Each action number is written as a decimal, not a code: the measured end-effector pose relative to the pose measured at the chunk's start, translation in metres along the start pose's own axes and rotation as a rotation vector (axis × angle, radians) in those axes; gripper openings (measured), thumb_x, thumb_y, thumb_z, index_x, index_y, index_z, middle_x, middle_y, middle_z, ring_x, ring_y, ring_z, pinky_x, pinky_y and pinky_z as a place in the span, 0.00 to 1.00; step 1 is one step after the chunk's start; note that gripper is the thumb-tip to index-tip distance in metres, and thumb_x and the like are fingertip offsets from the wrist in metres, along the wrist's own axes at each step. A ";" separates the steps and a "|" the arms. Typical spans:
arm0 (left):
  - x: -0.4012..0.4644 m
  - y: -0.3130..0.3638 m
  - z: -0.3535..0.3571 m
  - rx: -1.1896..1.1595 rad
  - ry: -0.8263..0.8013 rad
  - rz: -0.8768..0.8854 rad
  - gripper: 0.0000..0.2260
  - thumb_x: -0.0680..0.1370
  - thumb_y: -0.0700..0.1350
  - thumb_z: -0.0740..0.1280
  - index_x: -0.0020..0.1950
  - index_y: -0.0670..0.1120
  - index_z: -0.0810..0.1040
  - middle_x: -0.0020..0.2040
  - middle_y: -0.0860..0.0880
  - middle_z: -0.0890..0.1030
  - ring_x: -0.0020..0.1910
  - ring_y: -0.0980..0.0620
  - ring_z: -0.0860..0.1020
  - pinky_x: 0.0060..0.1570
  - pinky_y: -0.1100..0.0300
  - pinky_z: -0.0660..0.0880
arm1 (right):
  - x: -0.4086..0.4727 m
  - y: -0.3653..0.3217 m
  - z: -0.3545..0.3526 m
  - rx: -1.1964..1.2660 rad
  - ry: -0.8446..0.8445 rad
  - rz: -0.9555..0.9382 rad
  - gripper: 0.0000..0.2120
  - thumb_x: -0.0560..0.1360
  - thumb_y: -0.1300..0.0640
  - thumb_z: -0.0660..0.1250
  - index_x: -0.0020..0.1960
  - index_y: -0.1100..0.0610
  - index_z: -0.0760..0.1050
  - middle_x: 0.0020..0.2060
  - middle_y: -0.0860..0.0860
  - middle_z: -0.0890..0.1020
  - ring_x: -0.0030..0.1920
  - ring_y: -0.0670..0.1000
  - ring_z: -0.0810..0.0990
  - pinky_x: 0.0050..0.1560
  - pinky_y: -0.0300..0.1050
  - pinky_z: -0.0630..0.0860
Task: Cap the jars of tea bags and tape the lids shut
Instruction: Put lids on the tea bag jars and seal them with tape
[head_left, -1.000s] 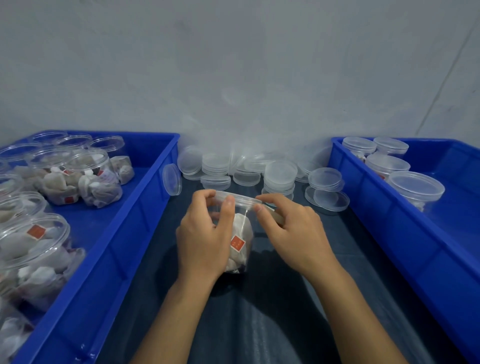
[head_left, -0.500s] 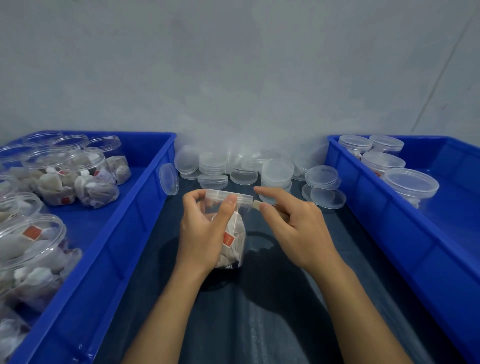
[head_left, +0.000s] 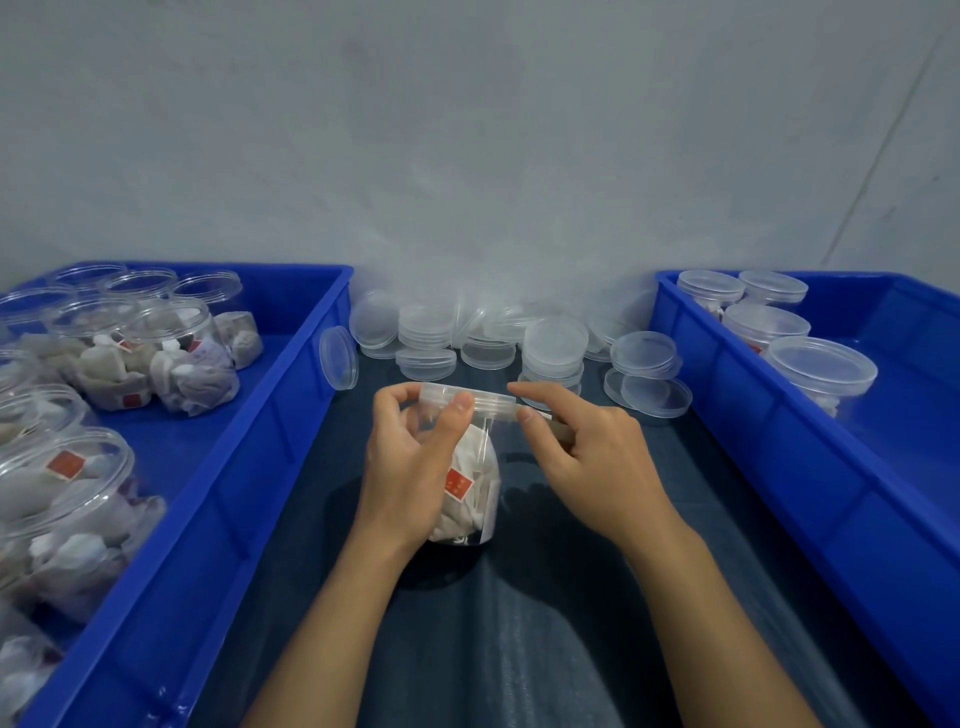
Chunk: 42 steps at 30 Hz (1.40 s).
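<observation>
A clear jar of tea bags (head_left: 475, 493) with a red label stands upright on the dark table between the two crates. A clear lid (head_left: 485, 400) sits on its mouth. My left hand (head_left: 410, 467) grips the jar from the left, thumb pressed on the lid's rim. My right hand (head_left: 587, 457) is at the lid's right edge, with the thumb tip against the rim and the index finger stretched above it. Its curled fingers hold a tan thing that looks like a small tape roll (head_left: 560, 431), mostly hidden.
A blue crate (head_left: 291, 415) on the left holds several uncapped jars of tea bags (head_left: 182, 358). Capped jars (head_left: 821, 369) stand in another blue crate (head_left: 737, 415) on the right. Loose clear lids (head_left: 553, 345) are piled against the wall behind the jar.
The jar stays in my left hand's grip. My right thumb and index finger have shifted slightly along the lid's right edge. The view has dropped a little.
</observation>
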<state>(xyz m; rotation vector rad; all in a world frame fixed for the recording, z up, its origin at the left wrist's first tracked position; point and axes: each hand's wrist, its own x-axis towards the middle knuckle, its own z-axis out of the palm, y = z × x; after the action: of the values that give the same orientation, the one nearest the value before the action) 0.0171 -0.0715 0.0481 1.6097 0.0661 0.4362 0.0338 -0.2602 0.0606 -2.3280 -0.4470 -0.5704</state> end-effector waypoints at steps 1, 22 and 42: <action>0.000 0.000 0.000 -0.007 -0.007 -0.009 0.27 0.66 0.72 0.71 0.58 0.57 0.75 0.52 0.57 0.85 0.49 0.59 0.85 0.46 0.63 0.78 | 0.000 0.000 -0.001 -0.002 0.005 -0.004 0.14 0.83 0.45 0.63 0.67 0.36 0.77 0.27 0.40 0.77 0.35 0.47 0.76 0.44 0.52 0.78; -0.002 0.005 -0.010 0.321 0.017 0.135 0.24 0.75 0.72 0.60 0.56 0.57 0.82 0.45 0.58 0.85 0.46 0.60 0.82 0.46 0.58 0.76 | -0.005 -0.018 -0.001 -0.070 0.155 -0.085 0.11 0.80 0.45 0.68 0.60 0.44 0.84 0.35 0.42 0.85 0.36 0.47 0.82 0.40 0.50 0.80; 0.000 0.005 -0.010 0.235 -0.004 0.042 0.36 0.72 0.74 0.62 0.76 0.59 0.70 0.58 0.59 0.81 0.57 0.59 0.80 0.58 0.54 0.77 | -0.004 -0.030 -0.002 -0.235 0.087 -0.097 0.21 0.82 0.45 0.52 0.66 0.44 0.79 0.30 0.42 0.80 0.34 0.46 0.70 0.52 0.51 0.70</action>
<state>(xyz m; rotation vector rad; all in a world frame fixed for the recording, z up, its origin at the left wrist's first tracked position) 0.0127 -0.0630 0.0534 1.8461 0.0835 0.4709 0.0162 -0.2411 0.0757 -2.5019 -0.4761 -0.8063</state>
